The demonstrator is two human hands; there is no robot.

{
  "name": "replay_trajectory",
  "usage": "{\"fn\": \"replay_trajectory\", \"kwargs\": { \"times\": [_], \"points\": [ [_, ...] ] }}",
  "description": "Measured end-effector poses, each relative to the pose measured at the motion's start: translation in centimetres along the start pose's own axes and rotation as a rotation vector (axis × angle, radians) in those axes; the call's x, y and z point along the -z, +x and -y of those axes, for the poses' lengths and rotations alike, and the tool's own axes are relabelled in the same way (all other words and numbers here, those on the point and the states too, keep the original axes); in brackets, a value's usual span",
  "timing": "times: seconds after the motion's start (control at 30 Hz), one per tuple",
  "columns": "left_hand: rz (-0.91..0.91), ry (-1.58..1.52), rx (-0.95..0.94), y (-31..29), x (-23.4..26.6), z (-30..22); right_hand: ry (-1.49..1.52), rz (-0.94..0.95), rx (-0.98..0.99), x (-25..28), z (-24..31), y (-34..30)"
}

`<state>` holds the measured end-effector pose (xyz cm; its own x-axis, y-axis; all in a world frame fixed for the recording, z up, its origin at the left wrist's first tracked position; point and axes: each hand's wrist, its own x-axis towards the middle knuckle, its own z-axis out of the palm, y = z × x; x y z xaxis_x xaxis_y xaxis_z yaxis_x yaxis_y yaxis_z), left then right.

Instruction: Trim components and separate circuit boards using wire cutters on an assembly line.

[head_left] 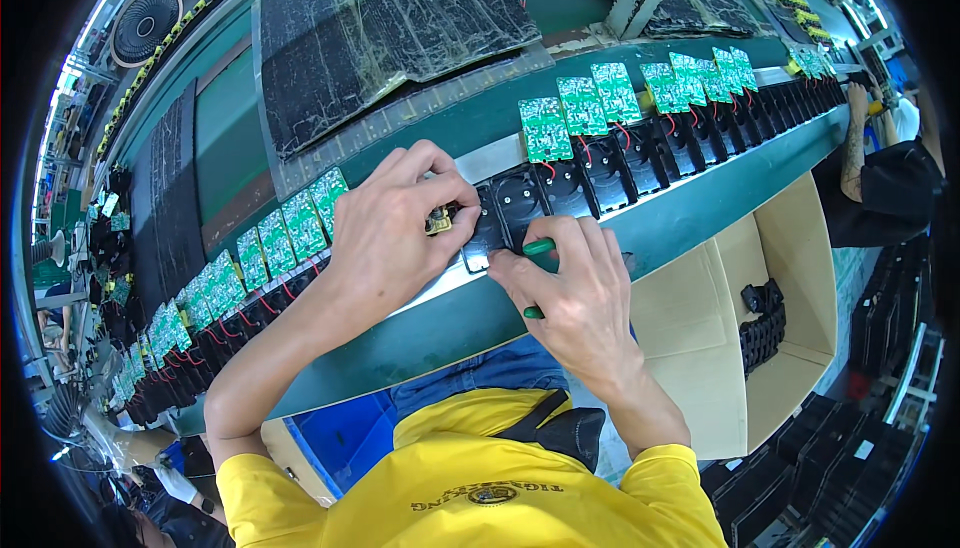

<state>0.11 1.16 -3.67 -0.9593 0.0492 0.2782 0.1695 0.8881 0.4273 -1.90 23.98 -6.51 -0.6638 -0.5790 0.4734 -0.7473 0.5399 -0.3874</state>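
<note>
Over the row of black plastic housings, my left hand [400,213] pinches a small part with brass and yellow pieces [438,220]; most of it is hidden behind the fingers. Just to its right, my right hand [575,293] is closed around a green-handled hand tool [540,247]. Its working end is covered, so its exact kind does not show. The right fingertips are at the near end of an open black housing [487,233], below the left fingers. Green circuit boards [545,130] stand upright behind the housings to the right, joined by red wires.
More boards [301,225] and housings line the green bench [430,343] to the left. Beyond lies a dark, worn mat [380,38]. An open cardboard box [695,338] holding black parts stands at right, near another person [880,183]. A blue bin [345,438] is below.
</note>
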Motion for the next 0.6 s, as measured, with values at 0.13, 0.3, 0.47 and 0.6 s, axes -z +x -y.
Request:
{"fn": "replay_trajectory", "kwargs": {
  "times": [0.13, 0.3, 0.47, 0.6],
  "points": [
    [0.005, 0.041, -0.010, -0.11, 0.16, 0.25, 0.015, -0.007, 0.010, -0.16, 0.10, 0.06],
    [0.007, 0.046, -0.020, 0.06, -0.15, 0.20, 0.022, -0.011, -0.005, -0.12, 0.10, 0.06],
    [0.030, 0.011, -0.013, 0.20, 0.13, 0.21, 0.036, -0.016, -0.002, -0.15, -0.05, 0.07],
    [0.018, 0.040, -0.023, 0.13, -0.12, 0.21, 0.040, -0.018, -0.001, -0.16, -0.05, 0.09]
  ]
}}
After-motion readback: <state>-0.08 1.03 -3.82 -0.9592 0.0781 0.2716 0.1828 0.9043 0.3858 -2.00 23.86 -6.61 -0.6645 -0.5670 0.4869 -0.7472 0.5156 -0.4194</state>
